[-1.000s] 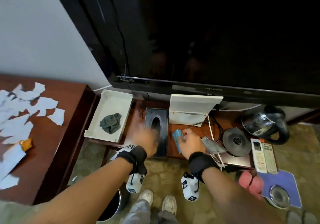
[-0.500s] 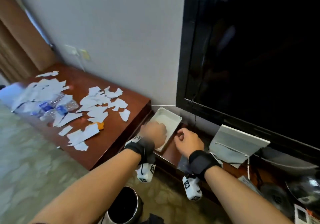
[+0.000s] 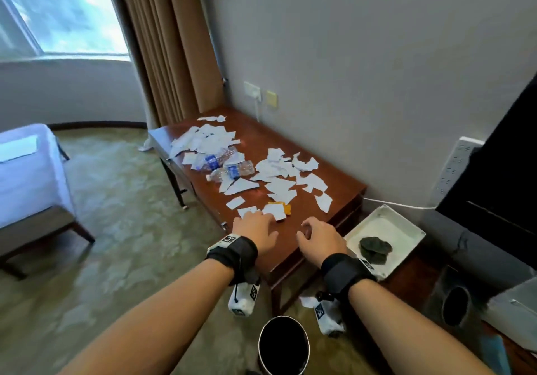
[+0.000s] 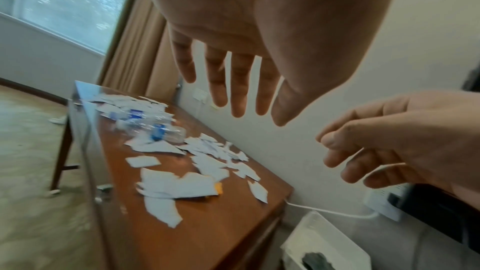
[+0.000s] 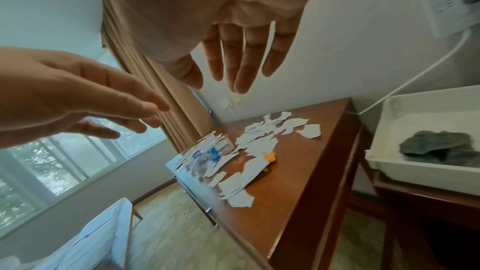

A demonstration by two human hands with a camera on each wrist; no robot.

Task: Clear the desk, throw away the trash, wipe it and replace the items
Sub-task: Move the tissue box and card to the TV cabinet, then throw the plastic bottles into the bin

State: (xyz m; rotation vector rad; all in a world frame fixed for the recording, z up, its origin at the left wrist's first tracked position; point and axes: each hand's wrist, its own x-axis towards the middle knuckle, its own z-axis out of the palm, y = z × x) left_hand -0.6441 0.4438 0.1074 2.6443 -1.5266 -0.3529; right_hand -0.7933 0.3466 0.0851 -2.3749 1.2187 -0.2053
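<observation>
Left hand point(image 3: 255, 229), right hand point(image 3: 321, 236) — seemingly relaxed, over desk point(image 3: 257, 136)

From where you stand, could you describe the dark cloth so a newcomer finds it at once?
Find the wooden desk strewn with torn paper; a white tray sits lower, beside its near end. The cloth lies crumpled inside, the tray's only content and dark green.

One desk point(image 3: 255, 142), two plastic bottles point(image 3: 235, 170), many paper scraps point(image 3: 279, 185), one orange wrapper point(image 3: 287, 208), one tray point(image 3: 383, 229), one cloth point(image 3: 374, 249), one bin point(image 3: 283, 342).
</observation>
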